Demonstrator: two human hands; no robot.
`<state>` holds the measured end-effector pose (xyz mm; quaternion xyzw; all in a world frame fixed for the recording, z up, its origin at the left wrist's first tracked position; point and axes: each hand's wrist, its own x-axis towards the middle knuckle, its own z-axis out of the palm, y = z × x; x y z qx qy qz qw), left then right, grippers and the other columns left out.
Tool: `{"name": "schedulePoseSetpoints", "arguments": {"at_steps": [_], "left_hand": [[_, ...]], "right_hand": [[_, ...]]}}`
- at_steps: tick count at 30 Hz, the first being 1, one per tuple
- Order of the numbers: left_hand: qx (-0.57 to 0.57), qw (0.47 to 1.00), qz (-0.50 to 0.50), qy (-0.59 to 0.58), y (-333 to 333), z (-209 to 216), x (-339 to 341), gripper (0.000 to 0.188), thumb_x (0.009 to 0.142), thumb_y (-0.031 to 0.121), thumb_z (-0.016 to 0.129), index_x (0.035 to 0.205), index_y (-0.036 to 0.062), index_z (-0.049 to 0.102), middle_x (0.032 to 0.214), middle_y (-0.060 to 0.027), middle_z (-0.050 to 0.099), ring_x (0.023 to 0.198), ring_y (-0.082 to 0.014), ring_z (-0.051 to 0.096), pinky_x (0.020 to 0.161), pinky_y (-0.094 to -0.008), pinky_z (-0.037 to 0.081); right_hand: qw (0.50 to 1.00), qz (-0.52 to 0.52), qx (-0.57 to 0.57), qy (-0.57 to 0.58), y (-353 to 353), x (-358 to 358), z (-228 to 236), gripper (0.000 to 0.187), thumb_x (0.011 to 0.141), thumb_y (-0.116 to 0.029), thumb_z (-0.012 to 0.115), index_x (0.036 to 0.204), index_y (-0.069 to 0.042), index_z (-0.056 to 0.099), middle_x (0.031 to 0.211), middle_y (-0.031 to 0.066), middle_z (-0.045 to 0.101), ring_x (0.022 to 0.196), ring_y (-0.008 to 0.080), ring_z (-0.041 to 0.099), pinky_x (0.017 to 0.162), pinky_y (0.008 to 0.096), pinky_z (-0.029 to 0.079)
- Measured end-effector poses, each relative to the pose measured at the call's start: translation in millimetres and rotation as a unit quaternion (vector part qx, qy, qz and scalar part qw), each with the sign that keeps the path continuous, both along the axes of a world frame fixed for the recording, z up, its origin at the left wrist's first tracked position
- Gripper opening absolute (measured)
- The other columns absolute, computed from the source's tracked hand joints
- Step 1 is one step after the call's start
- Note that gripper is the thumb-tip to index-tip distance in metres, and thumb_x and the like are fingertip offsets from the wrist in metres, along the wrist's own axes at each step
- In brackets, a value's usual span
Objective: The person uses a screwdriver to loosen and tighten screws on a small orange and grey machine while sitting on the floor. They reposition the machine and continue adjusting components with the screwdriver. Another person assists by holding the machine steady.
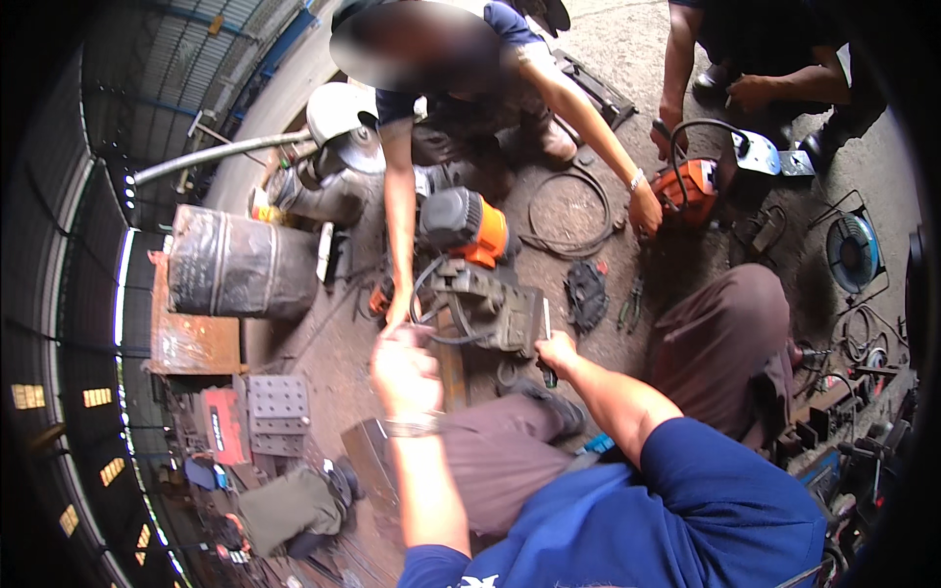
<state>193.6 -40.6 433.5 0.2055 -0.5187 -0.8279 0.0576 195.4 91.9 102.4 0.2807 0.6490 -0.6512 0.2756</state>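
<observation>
Steadying the grey machine (480, 309) at frame centre, the right hand (557, 351) pinches a dark screwdriver (548, 370) against its side; the left hand (402, 367), curled near the black cable (431, 294), meets a co-worker's hand (397, 312).

I find bare oily concrete floor (343, 343) open left of the grey-and-orange motor machine (470, 274); a co-worker's forearm (399, 225) and coiled black cable (569, 211) obstruct beyond.
</observation>
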Motion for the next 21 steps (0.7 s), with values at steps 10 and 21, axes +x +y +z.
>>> {"name": "schedulePoseSetpoints", "arguments": {"at_steps": [10,21], "left_hand": [[-0.096,0.965,-0.129,-0.208,36.3,-156.4,30.7,0.013,0.096,0.007,0.056,0.107,-0.0004,0.057,0.091,-0.0107,0.069,0.048,-0.0002,0.037,0.041,-0.0159,0.028],[-0.180,0.966,-0.135,-0.128,74.5,-140.7,-17.9,0.010,0.097,0.006,0.055,0.104,0.0016,0.059,0.089,-0.0048,0.069,0.050,0.0010,0.037,0.043,-0.0158,0.027]], "right_hand": [[0.969,-0.109,-0.202,-0.090,-63.7,-26.9,1.0,0.057,0.081,-0.007,0.058,0.138,-0.006,0.050,0.115,0.0164,0.065,0.094,0.0195,0.065,0.078,0.0314,0.053],[0.971,-0.163,-0.164,0.054,-85.2,-33.7,-60.6,0.051,0.081,-0.009,0.064,0.130,0.000,0.055,0.104,0.0165,0.069,0.093,0.0201,0.066,0.079,0.0317,0.051]]}}
